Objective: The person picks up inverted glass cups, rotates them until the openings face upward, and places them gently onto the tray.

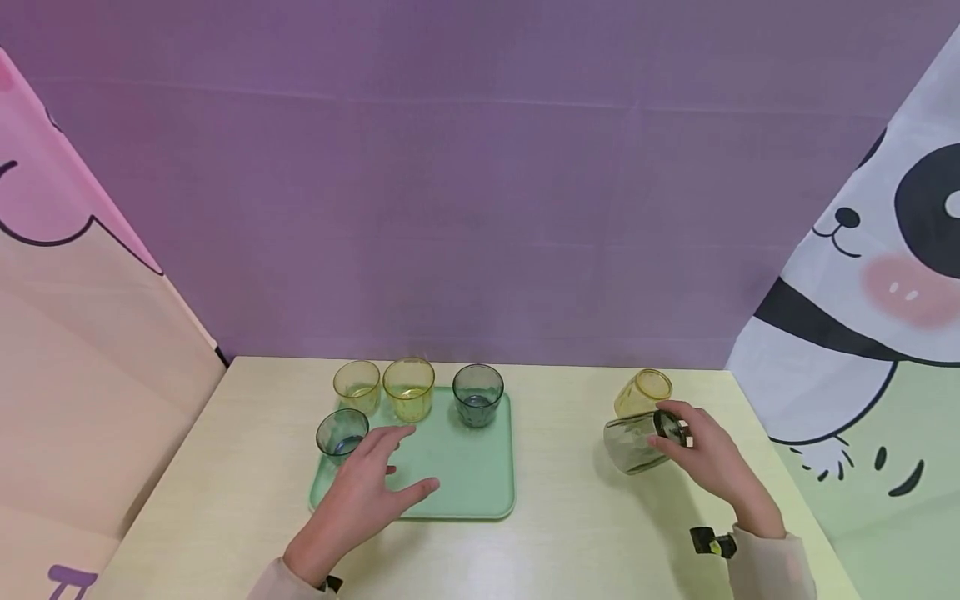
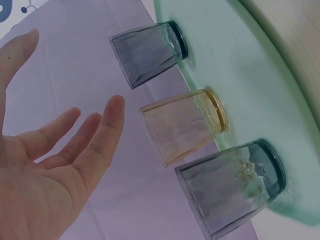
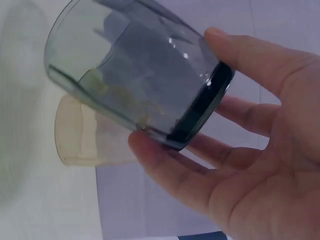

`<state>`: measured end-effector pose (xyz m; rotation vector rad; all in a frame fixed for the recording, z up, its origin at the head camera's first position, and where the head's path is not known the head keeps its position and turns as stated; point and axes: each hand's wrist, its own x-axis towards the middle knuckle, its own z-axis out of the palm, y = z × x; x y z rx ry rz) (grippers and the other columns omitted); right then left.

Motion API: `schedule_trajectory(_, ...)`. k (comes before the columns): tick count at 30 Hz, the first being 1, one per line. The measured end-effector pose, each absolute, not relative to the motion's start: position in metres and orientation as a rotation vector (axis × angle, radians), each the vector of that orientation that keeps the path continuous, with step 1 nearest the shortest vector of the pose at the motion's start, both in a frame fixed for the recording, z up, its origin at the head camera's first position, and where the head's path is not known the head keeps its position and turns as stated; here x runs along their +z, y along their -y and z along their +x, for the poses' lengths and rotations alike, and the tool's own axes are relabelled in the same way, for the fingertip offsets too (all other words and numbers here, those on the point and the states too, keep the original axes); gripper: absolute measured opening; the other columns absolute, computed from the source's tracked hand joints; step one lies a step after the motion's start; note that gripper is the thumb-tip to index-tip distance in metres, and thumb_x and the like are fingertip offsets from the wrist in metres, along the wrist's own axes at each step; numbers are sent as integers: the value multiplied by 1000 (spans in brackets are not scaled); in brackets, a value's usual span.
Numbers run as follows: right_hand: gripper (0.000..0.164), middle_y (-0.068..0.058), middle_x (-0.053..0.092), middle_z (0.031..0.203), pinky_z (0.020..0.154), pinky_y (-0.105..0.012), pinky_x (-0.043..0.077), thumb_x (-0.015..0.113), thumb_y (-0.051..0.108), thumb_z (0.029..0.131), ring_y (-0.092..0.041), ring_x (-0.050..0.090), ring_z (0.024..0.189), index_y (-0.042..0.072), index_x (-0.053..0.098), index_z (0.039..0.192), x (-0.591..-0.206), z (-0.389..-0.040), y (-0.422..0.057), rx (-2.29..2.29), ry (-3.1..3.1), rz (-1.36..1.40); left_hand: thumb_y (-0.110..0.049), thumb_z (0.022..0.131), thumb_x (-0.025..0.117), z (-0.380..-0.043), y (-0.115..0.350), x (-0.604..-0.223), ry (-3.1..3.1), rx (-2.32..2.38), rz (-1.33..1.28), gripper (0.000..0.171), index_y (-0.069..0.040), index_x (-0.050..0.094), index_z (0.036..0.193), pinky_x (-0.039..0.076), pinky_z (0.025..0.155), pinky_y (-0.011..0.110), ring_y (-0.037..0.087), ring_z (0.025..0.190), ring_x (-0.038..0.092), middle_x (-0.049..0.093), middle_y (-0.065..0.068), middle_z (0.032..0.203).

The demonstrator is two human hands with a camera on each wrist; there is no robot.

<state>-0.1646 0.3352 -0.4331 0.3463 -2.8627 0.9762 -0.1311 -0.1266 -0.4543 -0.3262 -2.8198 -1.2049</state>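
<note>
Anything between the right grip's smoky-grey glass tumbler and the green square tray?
Nothing visible between that smoky-grey glass tumbler and the green square tray; the left grip shows over the tray's left part in head view.

Tray [image 1: 465,483] on the table [image 1: 570,525], four glasses [image 1: 408,402] along its back and left, my left hand [image 1: 367,483] over its front left, my right hand [image 1: 711,458] well right of it with a held glass [image 1: 632,445], another glass [image 1: 636,396] just behind.

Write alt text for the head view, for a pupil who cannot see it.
A person's right hand grips a tilted gray glass by its base, beside an upside-down yellow glass on a pale table. The left hand, empty, is over a green tray bearing two upright yellow glasses and two gray ones.
</note>
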Motion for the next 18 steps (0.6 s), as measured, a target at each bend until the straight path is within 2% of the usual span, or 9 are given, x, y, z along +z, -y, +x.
schedule_trajectory(4, 52, -23, 56, 132, 79, -43, 56, 73, 21, 94, -42, 63, 106, 2, 52, 138, -436, -164, -332, 1140, 2845, 317, -42, 78, 86, -132, 125, -454, 2801, -1304, -312, 76, -12, 55, 140, 57, 81, 27, 17, 100, 66, 52, 2, 136)
schedule_trajectory(8, 51, -20, 56, 134, 79, -37, 56, 74, 26, 94, -40, 62, 109, 9, 52, 138, -441, -164, -327, 1289, 2824, 266, -41, 78, 87, -132, 123, -454, 2793, -1342, -302, 77, -13, 54, 141, 56, 81, 25, 19, 105, 65, 51, 2, 137)
schedule_trajectory(14, 50, -21, 53, 134, 81, -34, 56, 73, 21, 94, -40, 61, 110, 8, 51, 137, -448, -160, -316, 1565, 2741, 302, -35, 77, 88, -132, 121, -453, 2769, -1388, -319, 77, -12, 53, 142, 56, 83, 24, 20, 117, 57, 51, 0, 138)
schedule_trajectory(18, 49, -20, 51, 136, 84, -33, 56, 73, 18, 94, -39, 59, 112, 9, 51, 138, -452, -159, -310, 1692, 2694, 306, -35, 76, 89, -132, 120, -453, 2749, -1441, -310, 77, -13, 54, 142, 56, 83, 23, 18, 116, 56, 52, -1, 135)
